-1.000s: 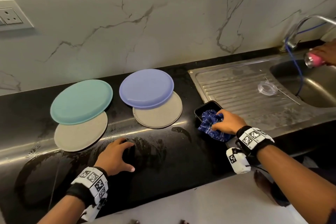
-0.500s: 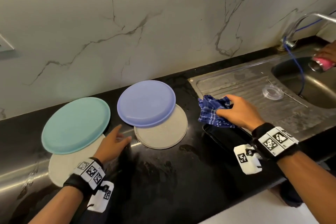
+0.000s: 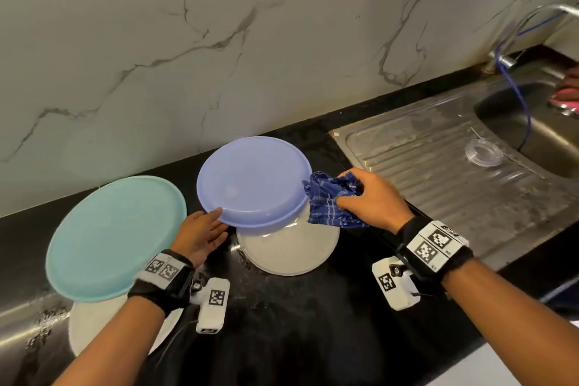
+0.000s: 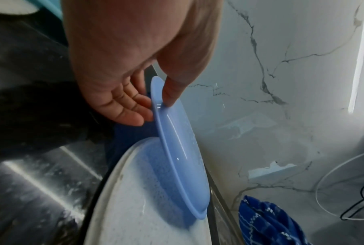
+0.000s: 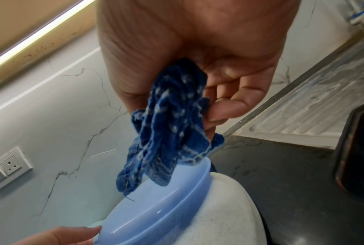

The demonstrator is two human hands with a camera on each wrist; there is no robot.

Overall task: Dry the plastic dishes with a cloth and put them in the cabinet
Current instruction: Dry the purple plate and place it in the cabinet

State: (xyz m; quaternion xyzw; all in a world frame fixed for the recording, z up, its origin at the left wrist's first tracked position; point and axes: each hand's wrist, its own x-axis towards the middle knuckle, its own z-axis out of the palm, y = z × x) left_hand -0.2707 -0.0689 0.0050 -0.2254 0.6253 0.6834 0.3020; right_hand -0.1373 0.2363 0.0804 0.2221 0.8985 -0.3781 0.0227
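Note:
A lilac-blue plastic plate (image 3: 253,180) lies upside down, tilted, over a beige plate (image 3: 288,247). My left hand (image 3: 219,219) pinches its near-left rim, thumb on top and fingers underneath, as the left wrist view shows on the blue plate (image 4: 176,140). My right hand (image 3: 344,197) grips a bunched blue checked cloth (image 3: 332,200) at the plate's right edge. In the right wrist view the cloth (image 5: 168,132) hangs from the hand and touches the blue plate's rim (image 5: 155,207). A teal plate (image 3: 116,235) lies to the left over another beige plate (image 3: 94,323).
The black counter (image 3: 297,323) is wet. The steel drainboard (image 3: 454,185) with a clear ring (image 3: 484,152) and the sink (image 3: 532,125) lie to the right, under a tap (image 3: 532,19). Another person's hand (image 3: 570,81) holds something pink over the sink. A black tray (image 5: 356,149) sits beside my right wrist.
My left hand has moved from the wet counter to the blue plate and taken its rim, raising that edge. My right hand has carried the cloth left from the black tray to the plate.

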